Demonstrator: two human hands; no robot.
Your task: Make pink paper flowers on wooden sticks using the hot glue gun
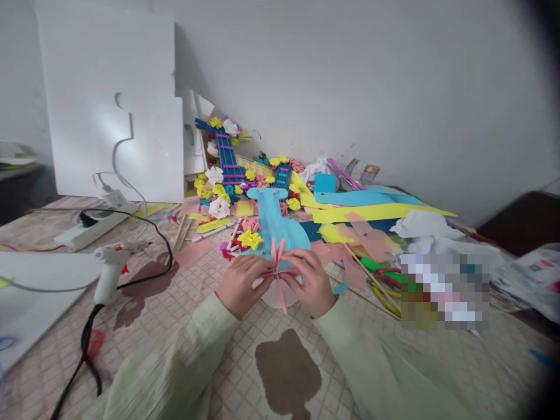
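Observation:
Pinched between both hands is a pink paper flower (280, 269), its narrow folded petals sticking out up, down and to the sides from a tight centre. My left hand (245, 281) is closed on its left side, thumb and fingertips together. On the opposite side my right hand (311, 282) grips the petals the same way. Just behind them lies a blue guitar-shaped cutout (275, 217), its lower part partly hidden by my hands. A yellow paper flower (250, 239) rests on the cutout's left side. Something pale and rounded, partly covered, shows below the pink flower.
A white glue gun (109, 271) stands at left, its black cord trailing, near a power strip (94, 227). White boards (118, 70) lean against the wall. Decorated blue paper pieces (230, 154), yellow strips (385, 213), pink scraps (195, 252) and crumpled white paper (426, 227) crowd the table's back.

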